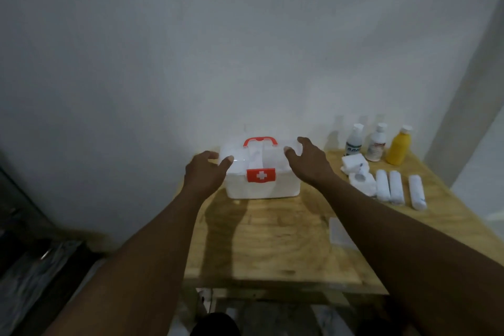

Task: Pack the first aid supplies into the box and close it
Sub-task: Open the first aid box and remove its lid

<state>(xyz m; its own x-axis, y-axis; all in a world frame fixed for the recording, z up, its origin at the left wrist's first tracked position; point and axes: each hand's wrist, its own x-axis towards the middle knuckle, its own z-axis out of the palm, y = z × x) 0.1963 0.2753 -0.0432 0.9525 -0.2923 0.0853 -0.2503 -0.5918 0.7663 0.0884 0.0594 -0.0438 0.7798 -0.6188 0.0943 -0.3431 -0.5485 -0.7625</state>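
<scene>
Opening the box point(263, 185) seems our step: it sits shut, latch point(261, 175) down, far back on the bench point(272, 240). Left grip point(207, 169) and right grip point(305, 161) flank the lid point(272, 158), fingers spread, clasping nothing yet. Next we must free the latch and lift. Bottles point(376, 144), gauze point(354, 162) and rolls point(381, 185) wait to the right, unpacked.

One first-aid box point(263, 185). Two white bottles point(354, 140), one yellow bottle point(398, 146). Three bandage rolls point(396, 187), two gauze wads point(354, 162), one flat clear packet point(338, 230) by the table point(272, 240) right edge.
</scene>
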